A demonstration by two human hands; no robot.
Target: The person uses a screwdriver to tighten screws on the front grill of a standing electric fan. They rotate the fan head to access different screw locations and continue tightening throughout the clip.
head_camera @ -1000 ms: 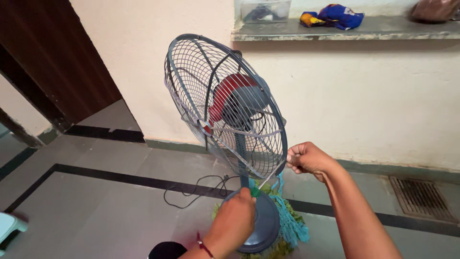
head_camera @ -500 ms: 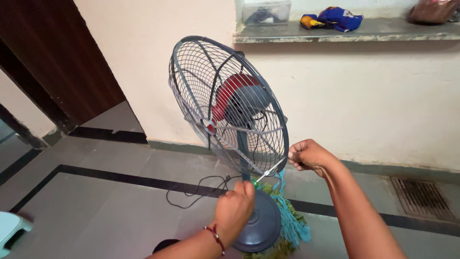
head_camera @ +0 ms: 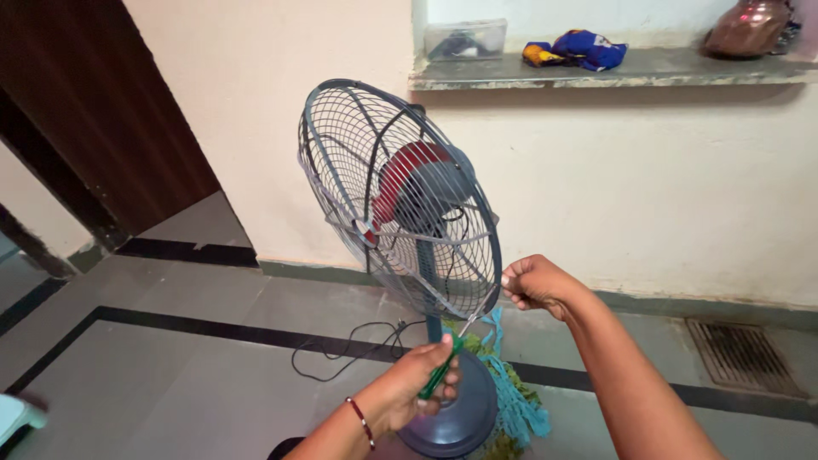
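A grey pedestal fan (head_camera: 400, 204) stands on the tiled floor (head_camera: 170, 375). Below its wire guard, the left hand (head_camera: 417, 383) grips a green-handled screwdriver (head_camera: 441, 370), tip raised to the guard's lower rim. The right hand (head_camera: 532, 283), clenched, sits just beside that rim on the fan's right; whether it holds anything is unclear.

Home room: tiled floor (head_camera: 170, 375), wooden door (head_camera: 94, 111), cluttered ledge (head_camera: 613, 72) (household bits)
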